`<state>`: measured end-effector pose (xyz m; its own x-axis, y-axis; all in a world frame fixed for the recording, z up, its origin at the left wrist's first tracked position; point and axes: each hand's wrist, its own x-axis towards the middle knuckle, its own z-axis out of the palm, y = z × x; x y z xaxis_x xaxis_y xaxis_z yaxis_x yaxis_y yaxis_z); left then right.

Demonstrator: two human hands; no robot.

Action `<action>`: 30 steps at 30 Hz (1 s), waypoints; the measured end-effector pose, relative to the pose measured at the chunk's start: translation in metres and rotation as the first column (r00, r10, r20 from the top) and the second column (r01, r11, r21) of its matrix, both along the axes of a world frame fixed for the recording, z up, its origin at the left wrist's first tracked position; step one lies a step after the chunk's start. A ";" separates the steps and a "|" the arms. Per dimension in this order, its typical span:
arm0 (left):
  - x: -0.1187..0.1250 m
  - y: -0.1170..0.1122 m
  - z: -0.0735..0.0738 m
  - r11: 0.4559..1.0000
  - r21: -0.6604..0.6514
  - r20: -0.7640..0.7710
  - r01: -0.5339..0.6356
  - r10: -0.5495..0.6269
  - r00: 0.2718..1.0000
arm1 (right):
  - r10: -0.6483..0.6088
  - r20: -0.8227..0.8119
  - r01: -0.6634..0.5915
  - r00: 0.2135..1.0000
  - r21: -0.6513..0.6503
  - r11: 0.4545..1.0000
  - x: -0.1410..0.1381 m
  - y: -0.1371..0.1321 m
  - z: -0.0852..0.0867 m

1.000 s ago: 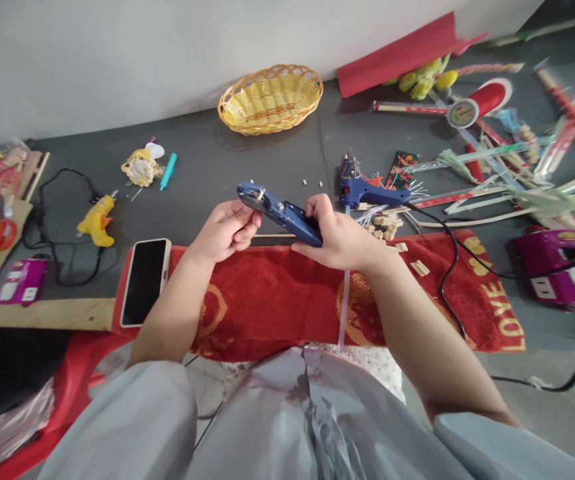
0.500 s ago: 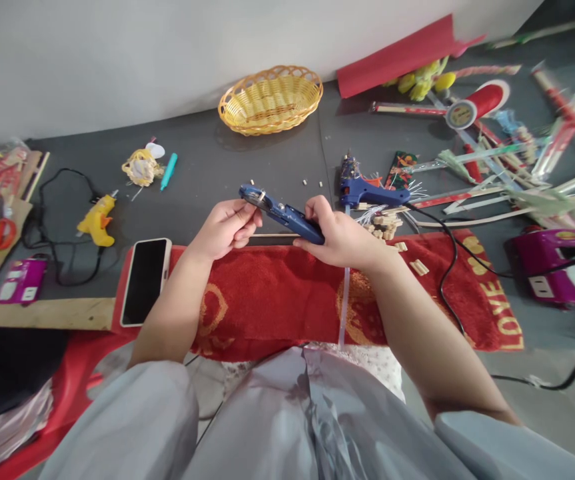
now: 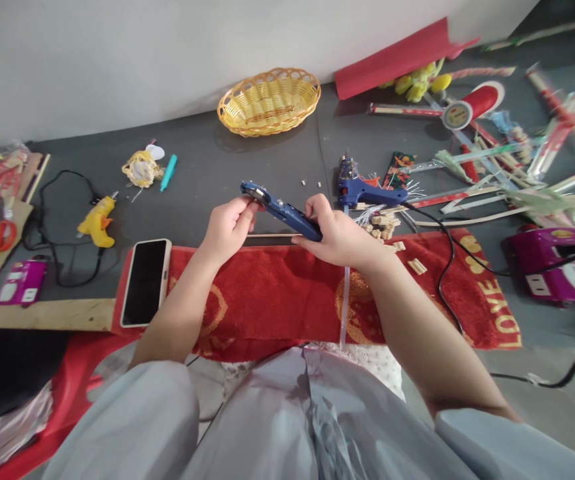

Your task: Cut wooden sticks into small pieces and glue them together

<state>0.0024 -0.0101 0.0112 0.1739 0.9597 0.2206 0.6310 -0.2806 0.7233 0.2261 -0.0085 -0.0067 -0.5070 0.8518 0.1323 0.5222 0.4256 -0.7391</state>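
Grey counter (image 3: pixel 207 167): spans the middle of the frame.
Red towel (image 3: pixel 277 293): lower centre, beneath the forearms.
Wicker basket (image 3: pixel 267 128): upper centre, near the wall.
Right hand (image 3: pixel 334 233): centre; its grip is clamped around the handle end of the blue tool.
Left hand (image 3: pixel 227 230): centre, fingers curled in at the tool's head; whether this grip pinches anything cannot be told.
Blue tool (image 3: pixel 291 215): held above the counter, head tilted to upper left; probably stiff, fairly light and a little smooth, best taken by the handles, away from the head.
Red spool (image 3: pixel 482 102): upper right, round end label too small to read.
Yellow lettering (image 3: pixel 510 323): towel's right end, seemingly LOVE, the third letter Y-like.
Wooden bits (image 3: pixel 417 267): right of centre, on the towel.
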 end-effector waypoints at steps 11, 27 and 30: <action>-0.004 0.008 -0.008 0.994 -0.049 -0.159 -0.099 0.090 0.983 | -0.124 0.166 0.131 0.978 -0.030 0.991 -0.005 -0.002 0.002; -0.005 0.007 -0.007 0.973 -0.154 -0.282 -0.172 0.124 0.951 | -0.347 -0.662 -0.628 0.665 -0.746 0.221 -0.003 0.002 0.018; -0.005 0.006 -0.007 0.974 -0.152 -0.286 -0.166 0.117 0.951 | -0.414 -0.649 -0.633 0.638 -0.748 0.197 -0.003 0.005 0.016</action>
<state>-0.0026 -0.0037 0.0045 0.0640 0.9979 0.0128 0.8355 -0.0606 0.5461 0.2234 -0.0036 0.0096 -0.8053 0.4950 -0.3263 -0.2595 -0.7891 -0.5567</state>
